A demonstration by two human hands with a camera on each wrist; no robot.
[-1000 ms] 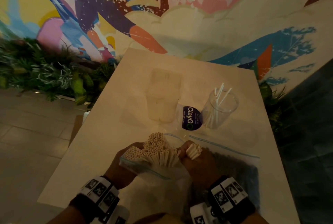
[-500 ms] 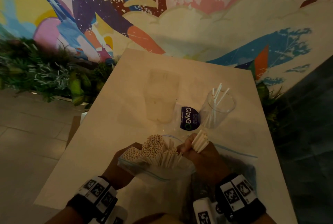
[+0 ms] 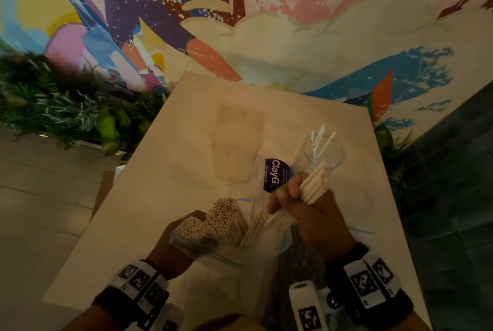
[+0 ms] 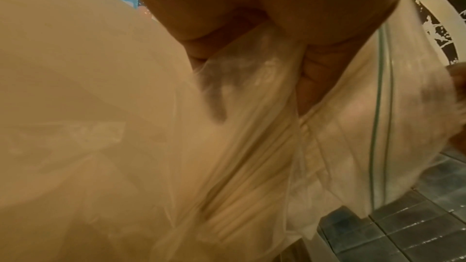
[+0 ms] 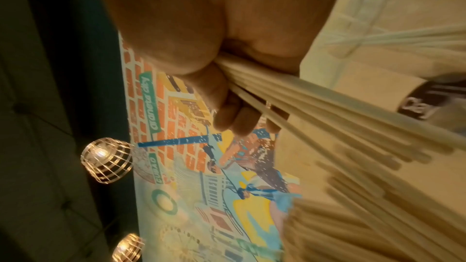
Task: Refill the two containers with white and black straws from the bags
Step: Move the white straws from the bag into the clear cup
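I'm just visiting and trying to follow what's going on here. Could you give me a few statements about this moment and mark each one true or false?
1. The right hand grips a bundle of white straws. True.
2. The left hand is empty and lies flat on the table. False: it holds the clear zip bag of white straws.
3. The round clear cup already has a few white straws standing in it. True.
4. The round clear cup is packed full of black straws. False: only a few thin white ones show.
5. The table stands in front of a plain grey wall. False: the wall carries a colourful mural.
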